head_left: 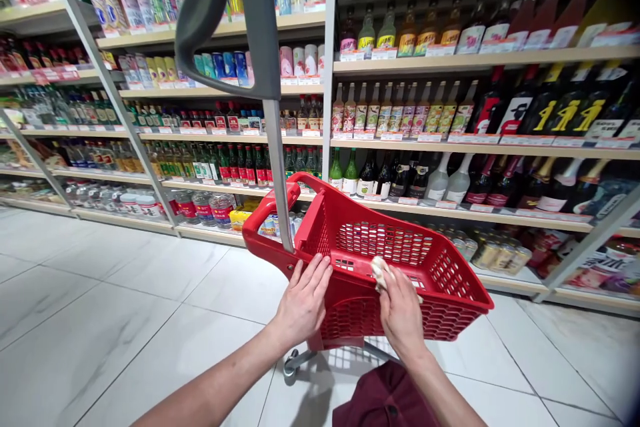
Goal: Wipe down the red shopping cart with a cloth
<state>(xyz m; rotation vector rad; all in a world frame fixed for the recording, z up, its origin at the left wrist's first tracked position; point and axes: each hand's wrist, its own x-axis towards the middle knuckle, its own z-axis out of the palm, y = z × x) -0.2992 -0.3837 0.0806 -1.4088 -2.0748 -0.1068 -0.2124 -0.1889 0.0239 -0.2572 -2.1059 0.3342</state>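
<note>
Forearms (215, 377), left hand (306, 299) on red cart (350, 300), fingers together, right hand (403, 310) tight round cloth (379, 271), bottle labels (350, 185) illegible

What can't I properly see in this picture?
All in the head view:
Part of the cloth: covered by the right hand.
The palm of the left hand: turned away, towards the red cart.
Fine print on the shelf labels: too small.
Both upper arms: cut off by the bottom edge.

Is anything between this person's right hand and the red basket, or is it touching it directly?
Yes, a pale, crumpled cloth: the right hand holds it at the near rim of the red basket. Nothing visible separates the left hand from the basket.
</note>
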